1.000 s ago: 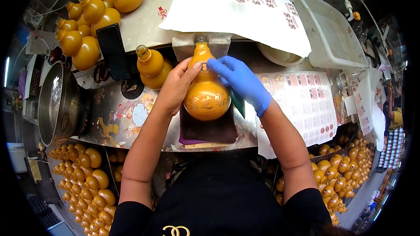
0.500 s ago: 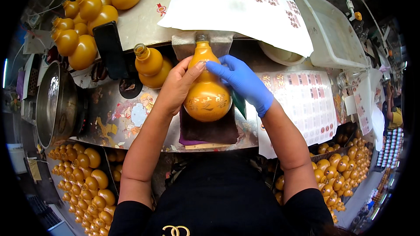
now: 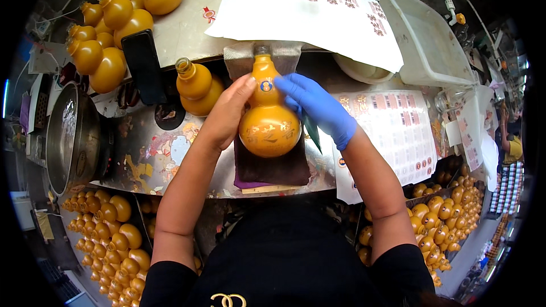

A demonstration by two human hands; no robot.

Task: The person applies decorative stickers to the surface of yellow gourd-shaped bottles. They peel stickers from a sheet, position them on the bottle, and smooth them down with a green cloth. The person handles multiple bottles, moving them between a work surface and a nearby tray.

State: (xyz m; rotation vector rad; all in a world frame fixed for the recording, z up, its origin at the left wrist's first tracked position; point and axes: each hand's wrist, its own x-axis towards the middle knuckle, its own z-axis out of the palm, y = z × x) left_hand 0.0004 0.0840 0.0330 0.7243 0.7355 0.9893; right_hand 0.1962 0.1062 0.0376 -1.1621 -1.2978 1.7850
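An orange gourd-shaped bottle (image 3: 268,122) lies on a dark cloth pad (image 3: 273,167) on the worktable, neck pointing away from me. It bears a small round sticker on its upper bulb and gold characters across its lower bulb. My bare left hand (image 3: 226,111) grips the bottle's left side at the waist. My right hand (image 3: 317,105), in a blue glove, rests against the upper bulb from the right, fingertips beside the round sticker. A second orange gourd bottle (image 3: 196,86) lies just left of my left hand.
A white sticker sheet (image 3: 310,14) lies beyond the bottle, another sticker sheet (image 3: 395,131) at right. A white tray (image 3: 429,37) sits far right, a black phone (image 3: 143,65) and piled gourd bottles (image 3: 116,17) far left. A metal pot (image 3: 65,131) stands left; crates of bottles (image 3: 111,244) below.
Both hands stay on the gourd bottle; the gloved fingers have shifted slightly on the upper bulb near the round sticker. The bottle has barely moved.
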